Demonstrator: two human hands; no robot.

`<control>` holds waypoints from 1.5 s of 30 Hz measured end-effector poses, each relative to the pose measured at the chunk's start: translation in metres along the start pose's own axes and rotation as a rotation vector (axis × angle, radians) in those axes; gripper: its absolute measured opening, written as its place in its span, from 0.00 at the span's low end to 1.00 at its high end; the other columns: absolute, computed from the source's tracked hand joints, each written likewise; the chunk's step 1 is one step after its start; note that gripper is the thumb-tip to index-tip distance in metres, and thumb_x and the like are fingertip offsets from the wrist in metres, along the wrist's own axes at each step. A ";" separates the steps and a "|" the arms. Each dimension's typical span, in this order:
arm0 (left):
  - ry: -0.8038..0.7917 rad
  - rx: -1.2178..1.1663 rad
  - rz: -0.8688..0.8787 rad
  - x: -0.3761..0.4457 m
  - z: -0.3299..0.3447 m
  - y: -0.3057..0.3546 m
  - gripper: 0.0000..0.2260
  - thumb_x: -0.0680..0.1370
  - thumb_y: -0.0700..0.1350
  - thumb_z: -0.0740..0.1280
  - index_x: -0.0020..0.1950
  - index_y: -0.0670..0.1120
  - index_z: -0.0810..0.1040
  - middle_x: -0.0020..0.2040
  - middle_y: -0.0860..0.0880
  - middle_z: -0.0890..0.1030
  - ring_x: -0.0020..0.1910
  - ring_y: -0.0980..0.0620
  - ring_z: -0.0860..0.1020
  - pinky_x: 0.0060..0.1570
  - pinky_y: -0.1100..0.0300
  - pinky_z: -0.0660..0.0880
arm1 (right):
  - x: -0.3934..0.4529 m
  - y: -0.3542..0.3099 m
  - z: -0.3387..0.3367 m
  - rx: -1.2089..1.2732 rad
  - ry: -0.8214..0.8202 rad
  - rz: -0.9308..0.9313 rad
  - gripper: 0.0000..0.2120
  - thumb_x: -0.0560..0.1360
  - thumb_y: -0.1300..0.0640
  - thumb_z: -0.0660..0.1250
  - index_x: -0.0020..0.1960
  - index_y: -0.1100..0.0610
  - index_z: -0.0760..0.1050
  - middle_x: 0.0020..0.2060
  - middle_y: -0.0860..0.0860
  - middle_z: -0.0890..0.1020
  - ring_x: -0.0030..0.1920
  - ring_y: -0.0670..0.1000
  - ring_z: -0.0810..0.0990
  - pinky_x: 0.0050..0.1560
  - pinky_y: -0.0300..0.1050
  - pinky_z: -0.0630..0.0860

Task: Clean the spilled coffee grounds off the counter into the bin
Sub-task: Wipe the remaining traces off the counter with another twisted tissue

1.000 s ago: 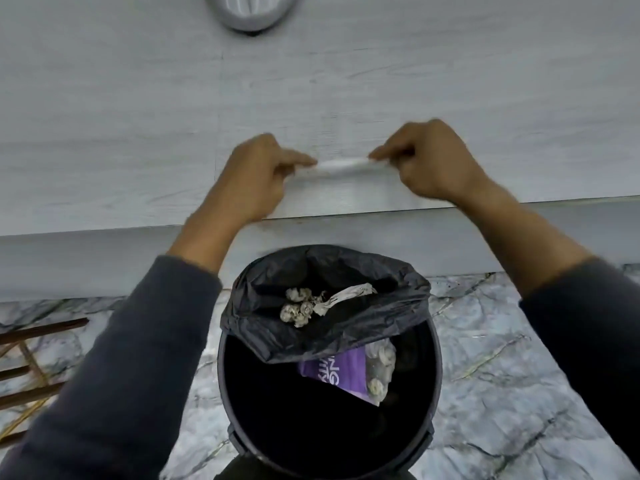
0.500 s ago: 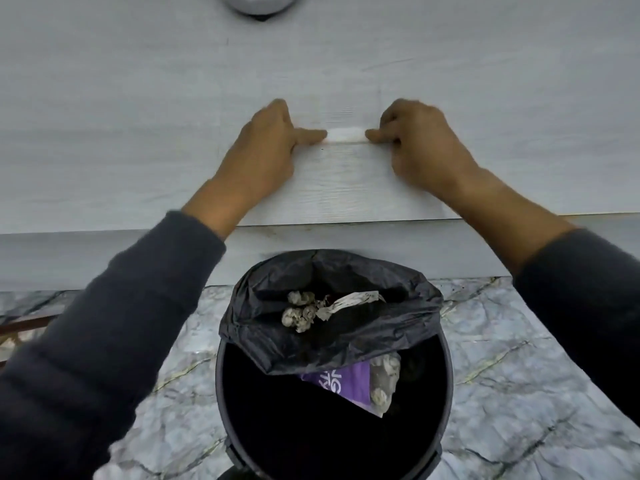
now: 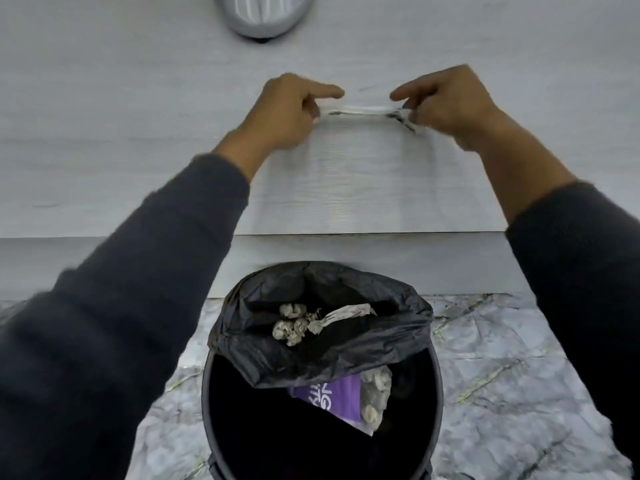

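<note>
A single head-worn wide-angle camera looks steeply down and forward from above the person. It faces the pale wood-grain counter (image 3: 138, 133), which fills the far half of the view, with its near edge running across the middle. The round black bin (image 3: 214, 403) sits near and directly below, on the marble floor (image 3: 519, 375). Both sleeved forearms reach in from the near corners.

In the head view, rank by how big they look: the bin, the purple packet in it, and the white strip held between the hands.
1. bin, though it is nearest the camera
2. purple packet, partly hidden
3. white strip
</note>
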State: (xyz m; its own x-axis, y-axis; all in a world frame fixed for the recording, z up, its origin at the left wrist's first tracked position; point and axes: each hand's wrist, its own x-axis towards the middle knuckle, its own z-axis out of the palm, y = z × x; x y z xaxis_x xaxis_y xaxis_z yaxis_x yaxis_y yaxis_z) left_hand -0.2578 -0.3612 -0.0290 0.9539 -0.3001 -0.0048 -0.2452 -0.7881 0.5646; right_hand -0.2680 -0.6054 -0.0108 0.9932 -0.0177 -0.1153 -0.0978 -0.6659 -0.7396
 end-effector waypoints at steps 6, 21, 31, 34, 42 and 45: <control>-0.239 -0.015 -0.148 0.082 -0.010 0.011 0.15 0.73 0.38 0.68 0.53 0.55 0.84 0.44 0.52 0.82 0.40 0.55 0.80 0.38 0.62 0.77 | 0.056 0.008 -0.020 0.064 -0.285 0.359 0.17 0.78 0.73 0.61 0.60 0.59 0.78 0.60 0.55 0.78 0.58 0.50 0.78 0.63 0.42 0.76; -0.119 0.195 0.213 0.103 0.017 -0.013 0.18 0.81 0.36 0.62 0.65 0.55 0.80 0.54 0.50 0.78 0.51 0.50 0.76 0.53 0.59 0.73 | 0.068 0.032 0.028 -0.470 0.119 -0.183 0.12 0.78 0.59 0.65 0.58 0.60 0.81 0.53 0.55 0.78 0.51 0.54 0.78 0.51 0.48 0.77; -0.240 0.128 0.134 -0.120 0.013 -0.024 0.13 0.79 0.41 0.63 0.61 0.54 0.76 0.51 0.49 0.74 0.40 0.50 0.72 0.34 0.62 0.67 | -0.111 0.025 0.062 -0.469 -0.098 -0.475 0.14 0.80 0.62 0.59 0.60 0.58 0.81 0.48 0.53 0.76 0.47 0.57 0.75 0.35 0.55 0.77; -0.344 -0.066 -0.009 -0.176 0.018 -0.013 0.11 0.79 0.41 0.67 0.55 0.57 0.78 0.43 0.57 0.72 0.33 0.58 0.69 0.32 0.65 0.65 | -0.157 0.016 0.063 -0.376 -0.190 -0.454 0.21 0.77 0.57 0.53 0.55 0.56 0.84 0.45 0.52 0.77 0.43 0.55 0.76 0.34 0.52 0.77; -0.019 -0.010 -0.046 -0.049 -0.040 -0.041 0.17 0.81 0.41 0.63 0.62 0.63 0.79 0.55 0.53 0.79 0.49 0.57 0.76 0.46 0.78 0.65 | -0.002 -0.035 0.043 -0.281 -0.048 -0.356 0.13 0.74 0.65 0.67 0.53 0.54 0.85 0.51 0.53 0.85 0.50 0.47 0.82 0.52 0.30 0.73; 0.107 0.067 -0.155 -0.020 -0.035 -0.061 0.18 0.81 0.37 0.60 0.64 0.55 0.81 0.63 0.48 0.80 0.55 0.51 0.78 0.51 0.73 0.68 | 0.054 -0.050 0.075 -0.358 -0.026 -0.379 0.12 0.74 0.66 0.67 0.54 0.56 0.85 0.53 0.52 0.85 0.52 0.44 0.80 0.48 0.20 0.67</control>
State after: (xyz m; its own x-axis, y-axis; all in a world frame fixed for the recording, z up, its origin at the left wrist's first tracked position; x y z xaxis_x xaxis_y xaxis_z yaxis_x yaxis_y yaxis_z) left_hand -0.2559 -0.2884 -0.0339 0.9931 -0.1170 0.0023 -0.1020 -0.8555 0.5077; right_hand -0.2147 -0.5177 -0.0296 0.9523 0.2895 0.0971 0.3008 -0.8353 -0.4603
